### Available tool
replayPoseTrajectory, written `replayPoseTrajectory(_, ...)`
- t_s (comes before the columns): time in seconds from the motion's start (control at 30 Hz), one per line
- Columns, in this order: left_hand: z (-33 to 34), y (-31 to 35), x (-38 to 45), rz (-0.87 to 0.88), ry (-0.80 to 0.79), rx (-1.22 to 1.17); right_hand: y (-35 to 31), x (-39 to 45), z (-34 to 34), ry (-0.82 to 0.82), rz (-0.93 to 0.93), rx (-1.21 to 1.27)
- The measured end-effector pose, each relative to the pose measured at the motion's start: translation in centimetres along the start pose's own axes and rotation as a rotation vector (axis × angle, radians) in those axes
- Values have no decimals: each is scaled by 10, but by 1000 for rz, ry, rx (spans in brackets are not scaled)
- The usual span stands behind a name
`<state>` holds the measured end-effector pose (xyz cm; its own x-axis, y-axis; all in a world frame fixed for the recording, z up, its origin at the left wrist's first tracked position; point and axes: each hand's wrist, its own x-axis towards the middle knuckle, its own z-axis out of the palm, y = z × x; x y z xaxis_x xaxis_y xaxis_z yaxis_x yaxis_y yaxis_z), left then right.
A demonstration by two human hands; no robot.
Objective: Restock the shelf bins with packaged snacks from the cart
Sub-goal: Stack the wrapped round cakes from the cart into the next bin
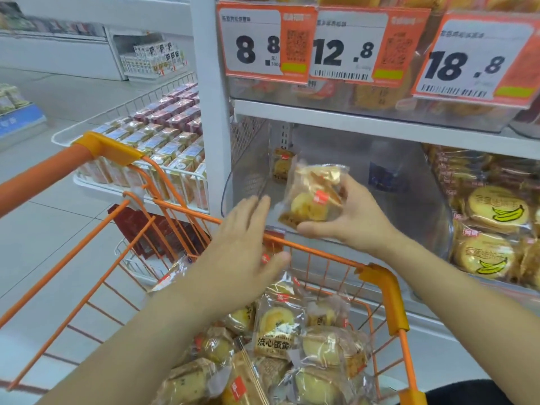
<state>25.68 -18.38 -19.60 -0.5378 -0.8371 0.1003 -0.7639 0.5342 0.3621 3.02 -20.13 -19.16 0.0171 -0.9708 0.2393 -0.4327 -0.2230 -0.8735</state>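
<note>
My right hand (347, 217) grips a clear-wrapped pastry packet (311, 197) between thumb and fingers, holding it at the mouth of a clear shelf bin (409, 194). One similar packet (282, 165) stands at the back of that bin. My left hand (239, 252) hovers flat with straight fingers above the orange cart (380, 287), holding nothing. The cart basket below is piled with several wrapped pastry packets (277, 325).
To the right, a neighbouring bin holds banana-print cakes (493, 211). Price tags (266, 42) hang from the shelf above. A white upright post (211, 112) bounds the bin on the left, beyond it white wire baskets of boxed goods (163, 141). Tiled floor lies left.
</note>
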Motion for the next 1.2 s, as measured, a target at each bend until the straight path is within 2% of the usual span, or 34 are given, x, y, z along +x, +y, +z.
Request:
replayPoseTrajectory(0.07, 11, -4, -3, -4, -89, 184, 11, 26, 2, 17, 152, 26)
replayPoseTrajectory(0.13, 17, -4, -3, -6, -115, 255, 25, 56, 8, 40, 261, -4)
replayPoseTrajectory(0.3, 21, -5, 0, 2, -84, 234, 60, 120, 34, 11, 450, -57)
replayPoseTrajectory(0.5, 25, -4, 2, -10, -13, 187, 72, 155, 66, -40, 629, -565)
replayPoseTrajectory(0.53, 27, -5, 3, -10, 1, 180, 72, 155, 69, -12, 638, -589)
replayPoseTrajectory(0.6, 29, -6, 5, -9, 26, 167, 80, 157, 69, 68, 682, -448)
replayPoseTrajectory(0.7, 30, -6, 7, 2, 63, 169, 92, 156, 72, 197, 640, -201)
replayPoseTrajectory(0.77, 30, -5, 7, -1, 69, 172, 93, 156, 78, 180, 593, -179)
replayPoseTrajectory(0.97, 29, -4, 8, -10, 81, 176, 91, 154, 91, 70, 472, -488)
replayPoseTrajectory(1.1, 27, -3, 8, -5, 61, 188, 105, 157, 90, -47, 477, -599)
replayPoseTrajectory(1.2, 25, -5, 7, 3, 36, 189, 75, 143, 79, -119, 482, -717)
